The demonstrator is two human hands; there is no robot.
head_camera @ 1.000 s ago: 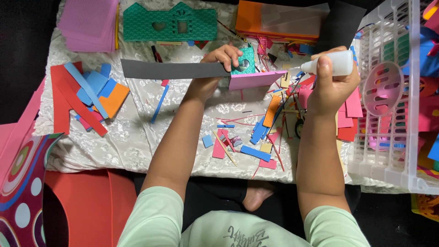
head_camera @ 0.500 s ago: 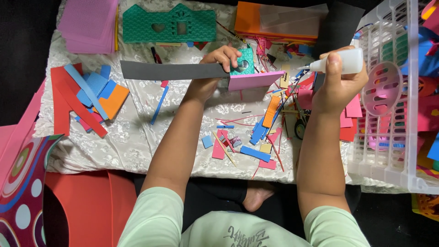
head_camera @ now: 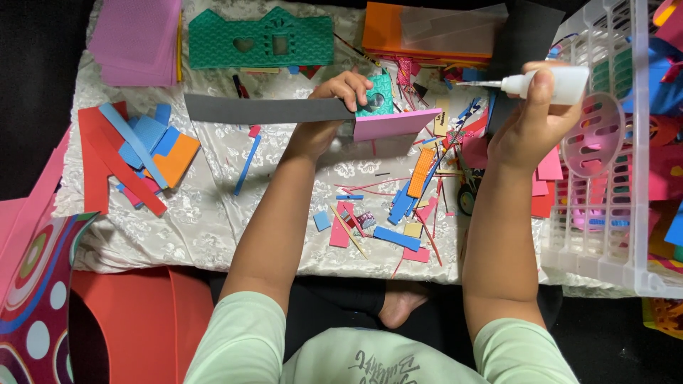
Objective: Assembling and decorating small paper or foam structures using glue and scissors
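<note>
The left hand (head_camera: 345, 89) is closed around a small teal foam piece (head_camera: 377, 96), pinning a long grey strip (head_camera: 267, 110) and a pink foam sheet (head_camera: 395, 123) together just beneath its fingers. Well to its right, the right hand (head_camera: 530, 121) is wrapped tight around a white glue bottle (head_camera: 551, 83), nozzle aimed back toward the left hand. Coloured foam scraps (head_camera: 388, 217) lie below both hands on the patterned cloth (head_camera: 199, 213); a white plastic basket (head_camera: 619, 213) stands just right of the right hand.

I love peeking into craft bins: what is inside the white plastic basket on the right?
Inside the white basket, through its slotted wall, show red, pink, blue and green foam pieces and a round pink slotted piece. What lies deeper is covered.
</note>
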